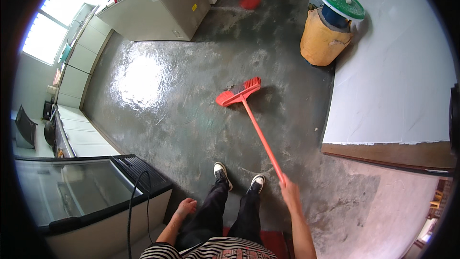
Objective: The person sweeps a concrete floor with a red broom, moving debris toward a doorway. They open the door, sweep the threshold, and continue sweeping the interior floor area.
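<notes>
My right hand [290,191] grips the upper end of a red broom handle [261,137]. The handle slants away from me to a wide red broom head [240,97], which has red bristles at both ends and dark ones in the middle. Some dark debris [229,87] shows at the bristles' far side. Its fingers curled and holding nothing, my left hand [187,207] hangs beside my left thigh.
A glass-topped chest freezer [79,187] with a looping black cable [130,208] stands at my left. Farther off are a pale chest freezer [158,10], another red broom-like tool [250,1] and a yellow-wrapped bin [323,41] with a green lid. A white wall [391,79] bounds the right.
</notes>
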Tool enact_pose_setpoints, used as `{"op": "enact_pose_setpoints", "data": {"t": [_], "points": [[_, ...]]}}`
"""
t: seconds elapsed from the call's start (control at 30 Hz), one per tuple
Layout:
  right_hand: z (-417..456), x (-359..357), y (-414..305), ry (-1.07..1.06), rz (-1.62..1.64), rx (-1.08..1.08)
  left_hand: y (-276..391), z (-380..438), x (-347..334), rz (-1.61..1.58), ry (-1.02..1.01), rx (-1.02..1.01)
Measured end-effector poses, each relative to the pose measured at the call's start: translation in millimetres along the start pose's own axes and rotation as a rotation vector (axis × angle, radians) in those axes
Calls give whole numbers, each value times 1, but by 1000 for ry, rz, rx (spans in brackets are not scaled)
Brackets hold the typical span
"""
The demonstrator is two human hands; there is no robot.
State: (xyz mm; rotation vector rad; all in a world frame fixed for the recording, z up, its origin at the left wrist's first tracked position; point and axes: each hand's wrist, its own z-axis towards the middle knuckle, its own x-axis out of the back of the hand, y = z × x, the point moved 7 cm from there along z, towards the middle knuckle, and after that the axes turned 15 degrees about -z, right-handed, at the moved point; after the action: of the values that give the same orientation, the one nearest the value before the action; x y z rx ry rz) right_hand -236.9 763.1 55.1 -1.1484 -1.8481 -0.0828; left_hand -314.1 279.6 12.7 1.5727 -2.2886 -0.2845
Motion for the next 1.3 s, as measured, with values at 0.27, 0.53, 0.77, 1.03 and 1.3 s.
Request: {"op": "enact_pose_setpoints", "data": {"t": [0.27,0.53,0.77,1.03,1.3], "points": [[-207,-65,117,-47,-58,-195,-20,17,-50,-19,-189,67],[-25,-38,45,-55,42,-140,-49,37,-29,-101,-177,59],[-19,-12,-1,135,166,-3,-46,49,10,-579,-288,160],[-183,-85,144,-13,232,-348,51,-16,-109,-120,-209,-63],[-147,-97,228,106,490,-402,33,34,-138,40,-301,-3]]}}
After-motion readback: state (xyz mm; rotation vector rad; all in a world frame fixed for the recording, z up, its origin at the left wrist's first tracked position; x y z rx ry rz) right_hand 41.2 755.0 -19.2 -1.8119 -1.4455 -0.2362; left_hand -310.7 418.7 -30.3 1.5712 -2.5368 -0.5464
